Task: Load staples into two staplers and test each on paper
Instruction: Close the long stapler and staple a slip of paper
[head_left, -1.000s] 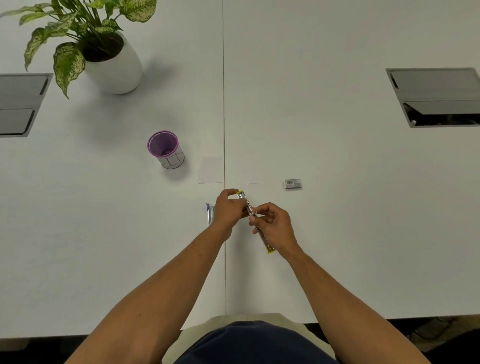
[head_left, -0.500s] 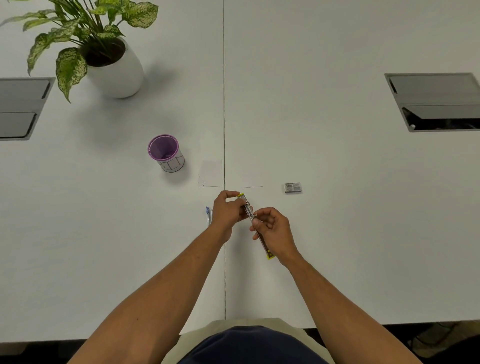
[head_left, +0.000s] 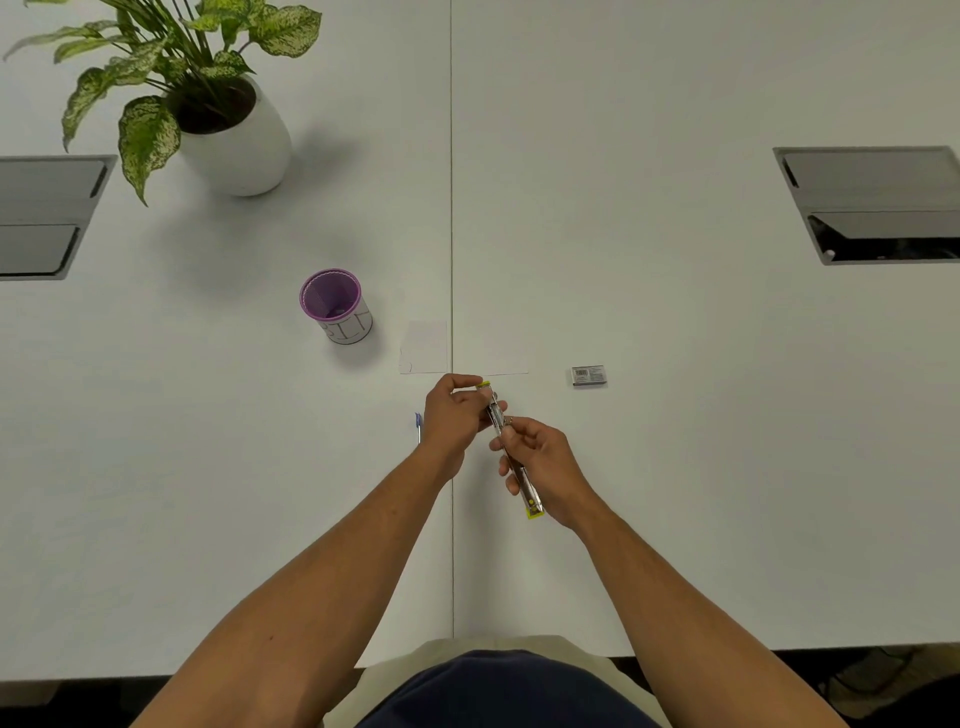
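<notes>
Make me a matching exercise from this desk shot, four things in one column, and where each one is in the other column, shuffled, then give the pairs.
Things:
1. yellow stapler
2. staple box
3. purple cup
4. potted plant

Places:
A. far left corner of the table
B. held in both hands
C. lying right of the paper sheets
D. standing left of the paper sheets

Pairs: 1-B, 2-C, 3-D, 4-A

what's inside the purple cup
The cup shows a purple mesh inner wall and a small pale speck near the bottom, too small to identify. No pens or tools stick out. The near inner wall is hidden by the rim.
</notes>
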